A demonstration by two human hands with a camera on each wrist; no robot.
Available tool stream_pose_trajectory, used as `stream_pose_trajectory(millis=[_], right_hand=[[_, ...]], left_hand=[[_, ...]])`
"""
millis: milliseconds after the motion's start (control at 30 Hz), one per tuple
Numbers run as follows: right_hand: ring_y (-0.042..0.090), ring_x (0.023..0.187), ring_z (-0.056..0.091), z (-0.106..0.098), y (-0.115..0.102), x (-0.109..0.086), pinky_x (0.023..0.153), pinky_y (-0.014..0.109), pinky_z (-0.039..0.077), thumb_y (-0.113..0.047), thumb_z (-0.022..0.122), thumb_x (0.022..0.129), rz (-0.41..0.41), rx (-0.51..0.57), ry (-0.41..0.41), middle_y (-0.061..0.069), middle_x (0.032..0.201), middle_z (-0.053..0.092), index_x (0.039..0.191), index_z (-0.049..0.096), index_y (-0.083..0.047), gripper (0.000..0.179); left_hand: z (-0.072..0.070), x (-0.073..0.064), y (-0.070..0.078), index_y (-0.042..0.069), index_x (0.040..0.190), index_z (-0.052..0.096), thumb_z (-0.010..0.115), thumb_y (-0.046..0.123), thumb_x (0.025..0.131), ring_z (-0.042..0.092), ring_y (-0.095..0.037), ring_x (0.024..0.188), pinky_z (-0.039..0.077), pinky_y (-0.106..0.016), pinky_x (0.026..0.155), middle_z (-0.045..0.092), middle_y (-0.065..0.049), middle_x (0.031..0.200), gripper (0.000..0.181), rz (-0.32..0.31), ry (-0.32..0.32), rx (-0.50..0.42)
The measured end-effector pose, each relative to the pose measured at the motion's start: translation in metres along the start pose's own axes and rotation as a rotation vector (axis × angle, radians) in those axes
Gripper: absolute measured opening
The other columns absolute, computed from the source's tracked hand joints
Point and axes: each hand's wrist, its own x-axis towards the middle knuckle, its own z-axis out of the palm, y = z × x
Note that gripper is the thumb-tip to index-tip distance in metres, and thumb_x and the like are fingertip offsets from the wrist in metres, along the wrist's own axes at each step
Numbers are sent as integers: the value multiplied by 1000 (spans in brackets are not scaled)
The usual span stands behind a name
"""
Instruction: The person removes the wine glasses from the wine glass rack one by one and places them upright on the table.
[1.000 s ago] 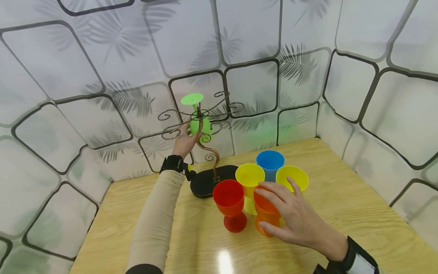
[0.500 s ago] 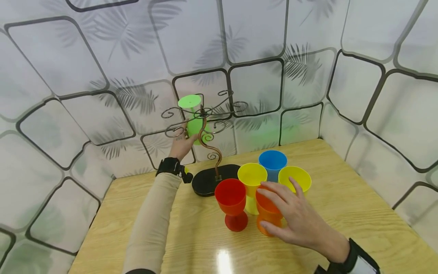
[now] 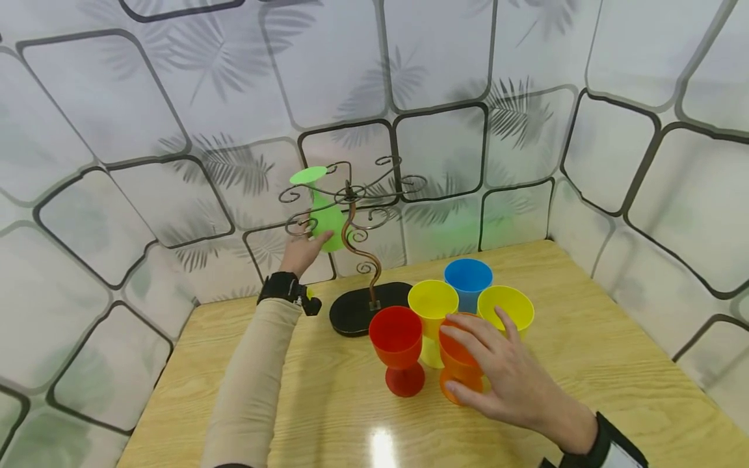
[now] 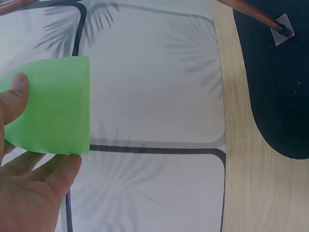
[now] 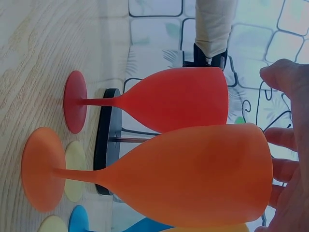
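Behind the left arms of a metal scroll rack (image 3: 374,260), my left hand (image 3: 300,252) grips a green plastic goblet (image 3: 328,227) by its bowl. The goblet is upside down and tilted, its foot up and to the left. In the left wrist view the thumb lies on one side of the green bowl and the fingers on the other. My right hand (image 3: 515,387) is spread at the rim of an upright orange goblet (image 3: 459,364). In the right wrist view its fingertips are right at that rim, with the thumb standing away.
A red goblet (image 3: 396,344), two yellow goblets, one at the front (image 3: 433,302) and one at the right (image 3: 506,304), and a blue goblet (image 3: 468,276) stand upright around the orange one. The rack's black oval base (image 3: 349,313) rests on the wooden table (image 3: 597,351) near the patterned wall.
My left hand has moved left and slightly down with the green goblet, which tilts more, its foot swinging left away from the rack's hub. The right hand stays about where it was.
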Motion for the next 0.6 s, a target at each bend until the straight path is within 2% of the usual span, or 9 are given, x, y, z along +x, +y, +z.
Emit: stream_pose_trajectory(millis=[100, 200, 267, 400, 500, 600], right_hand=[[24, 135, 49, 0, 0, -1, 112, 75, 22, -38, 84, 80, 3, 1, 2, 4, 145, 56, 140, 59, -14, 70], [23, 135, 49, 1, 1, -2, 112, 75, 22, -45, 79, 85, 3, 7, 4, 4, 145, 56, 141, 59, -15, 66], [24, 135, 49, 1, 1, -2, 112, 75, 22, -45, 79, 85, 5, 8, 5, 4, 145, 55, 141, 59, -15, 66], [25, 134, 49, 2, 2, -3, 111, 75, 23, -45, 79, 85, -6, 11, 24, 5, 145, 56, 140, 59, -15, 66], [25, 133, 50, 3, 3, -3, 110, 75, 23, -47, 76, 88, -27, 8, 44, 5, 144, 56, 140, 59, -15, 64], [25, 133, 50, 4, 4, -3, 109, 75, 24, -49, 73, 90, -40, 5, 54, 5, 143, 57, 140, 59, -15, 62]], left_hand=[[-2, 0, -4, 22, 166, 9, 60, 51, 100, 31, -43, 150, 35, -54, 119, 26, -21, 166, 89, 36, 14, -28], [-1, 1, -12, 17, 166, 15, 63, 41, 101, 34, -45, 148, 39, -53, 117, 28, -22, 165, 84, 124, 48, -37], [0, 2, -17, 14, 164, 22, 66, 35, 100, 38, -46, 146, 43, -53, 114, 31, -22, 163, 80, 180, 72, -48], [2, -3, -28, 11, 162, 28, 70, 29, 98, 44, -46, 142, 48, -52, 109, 34, -24, 160, 78, 230, 84, -62], [4, -12, -35, 8, 161, 28, 71, 27, 97, 46, -45, 140, 49, -53, 108, 35, -25, 160, 79, 267, 79, -62], [4, -21, -41, 10, 161, 28, 73, 27, 96, 47, -44, 139, 51, -55, 105, 36, -23, 160, 81, 280, 61, -63]])
